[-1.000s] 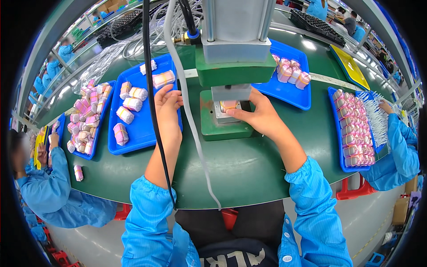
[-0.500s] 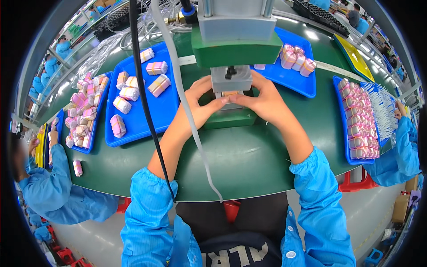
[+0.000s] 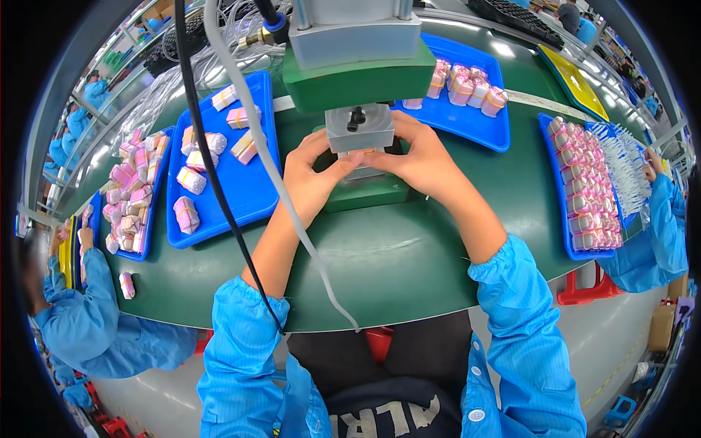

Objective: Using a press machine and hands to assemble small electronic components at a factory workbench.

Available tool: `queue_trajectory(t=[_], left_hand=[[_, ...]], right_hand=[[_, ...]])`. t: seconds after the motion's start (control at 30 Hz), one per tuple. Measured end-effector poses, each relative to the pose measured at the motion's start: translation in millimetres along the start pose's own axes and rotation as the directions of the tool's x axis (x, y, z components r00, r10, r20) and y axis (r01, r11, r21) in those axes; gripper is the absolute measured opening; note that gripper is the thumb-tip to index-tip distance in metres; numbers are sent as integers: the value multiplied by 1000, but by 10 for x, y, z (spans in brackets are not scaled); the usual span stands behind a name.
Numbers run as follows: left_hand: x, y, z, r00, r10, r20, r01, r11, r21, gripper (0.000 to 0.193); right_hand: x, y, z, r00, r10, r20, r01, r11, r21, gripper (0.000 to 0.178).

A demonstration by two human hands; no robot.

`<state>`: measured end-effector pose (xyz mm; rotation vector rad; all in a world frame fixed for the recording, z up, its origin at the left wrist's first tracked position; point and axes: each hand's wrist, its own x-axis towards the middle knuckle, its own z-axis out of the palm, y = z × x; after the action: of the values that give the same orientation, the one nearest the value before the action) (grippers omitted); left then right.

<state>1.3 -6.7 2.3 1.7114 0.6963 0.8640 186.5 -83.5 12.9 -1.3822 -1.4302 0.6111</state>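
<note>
Left hand [image 3: 310, 171] and right hand [image 3: 420, 157] position their thumbs [image 3: 342, 167] at a mostly hidden wrapped block [image 3: 356, 152] beneath the metal die [image 3: 376, 130] of the green press [image 3: 358, 79]; whether they grasp it cannot be determined.

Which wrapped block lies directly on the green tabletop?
The lone pink-and-white block at far left, beside a co-worker's sleeve. Others in plain view sit in blue trays, except one at the press, between left hand and right hand.
</note>
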Motion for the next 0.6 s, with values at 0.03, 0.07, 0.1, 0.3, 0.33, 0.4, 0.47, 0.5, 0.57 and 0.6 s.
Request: queue_trajectory(t=[0.03,0.07,0.1,0.3,0.33,0.4,0.47,0.5,0.57,0.6], left_hand=[[2,-11,10,1000,2,-12,-3,1000,-6,38],[5,-17,16,1000,5,-25,-5,1000,-10,37],[5,-15,20,999,16,-28,-16,1000,4,37],[8,-90,14,998,51,-36,-50,998,40,36],[17,-106,35,999,22,-43,-21,999,39,34],[6,-100,46,994,85,-63,-87,996,-30,32],[0,-125,25,998,50,-48,-52,998,-41,32],[5,-134,14,999,30,-44,-32,999,-42,32],[20,-118,38,999,30,-44,-34,996,-80,32],[22,-103,41,998,29,-48,-34,995,-96,32]], right_hand=[[-6,2,-3,1000,5,-7,-5,1000,-5,41],[-6,-4,-4,1000,9,-13,-9,1000,-10,40],[-6,-12,-3,1000,13,-20,-13,1000,-15,40],[-6,10,-23,1000,-23,-13,23,1000,-4,43],[-17,-16,-36,1000,5,-5,-6,1000,-11,43],[-7,23,-10,999,-47,-13,47,999,6,43],[-11,36,-11,997,-76,5,76,996,-39,42],[-10,33,-7,998,-70,7,70,997,-31,40],[-9,7,-22,1000,-30,7,30,1000,-4,40],[-10,-7,-20,1000,-12,10,12,1000,13,40]])
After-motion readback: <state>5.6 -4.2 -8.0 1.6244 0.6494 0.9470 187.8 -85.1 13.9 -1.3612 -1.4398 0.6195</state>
